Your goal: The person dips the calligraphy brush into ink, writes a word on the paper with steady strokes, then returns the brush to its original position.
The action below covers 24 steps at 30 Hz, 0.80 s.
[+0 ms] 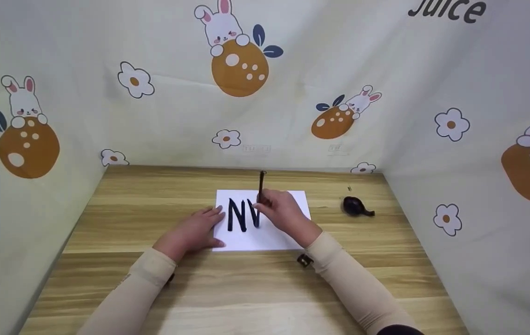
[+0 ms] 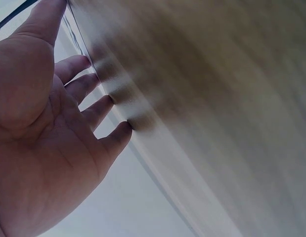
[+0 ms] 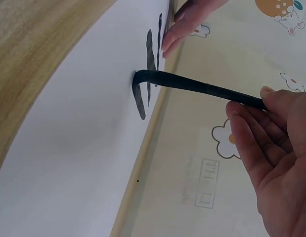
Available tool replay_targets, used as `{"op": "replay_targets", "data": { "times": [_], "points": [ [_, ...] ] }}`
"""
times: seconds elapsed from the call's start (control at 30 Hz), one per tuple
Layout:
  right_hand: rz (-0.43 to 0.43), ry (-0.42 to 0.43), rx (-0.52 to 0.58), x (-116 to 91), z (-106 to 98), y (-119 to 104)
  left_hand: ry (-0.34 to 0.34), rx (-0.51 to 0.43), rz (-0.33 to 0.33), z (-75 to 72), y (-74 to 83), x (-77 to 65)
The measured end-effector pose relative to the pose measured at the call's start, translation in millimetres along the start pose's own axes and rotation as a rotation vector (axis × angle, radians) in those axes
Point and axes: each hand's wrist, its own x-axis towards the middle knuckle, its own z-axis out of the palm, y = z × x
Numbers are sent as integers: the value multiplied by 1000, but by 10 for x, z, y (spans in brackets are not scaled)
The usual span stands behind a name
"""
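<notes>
Thumb and fingertips of the right hand pinch a black brush, its bent tip touching white paper. The left hand, fingers extended and spread, rests at the paper's left edge. Black strokes mark the sheet, which lies on a wooden table; a dark rounded object sits to the right.

Along the left, rear and right edges of the wood-grain surface rises a pale backdrop printed with white rabbits, oranges, flowers and "Juice".
</notes>
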Motion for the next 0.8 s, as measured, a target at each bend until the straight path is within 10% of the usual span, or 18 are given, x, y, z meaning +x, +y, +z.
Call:
{"op": "replay_targets", "data": {
  "times": [0.8],
  "points": [
    [35,-22,70,-23,-48,12,10,-24,14,-19,25,-30]
  ]
}}
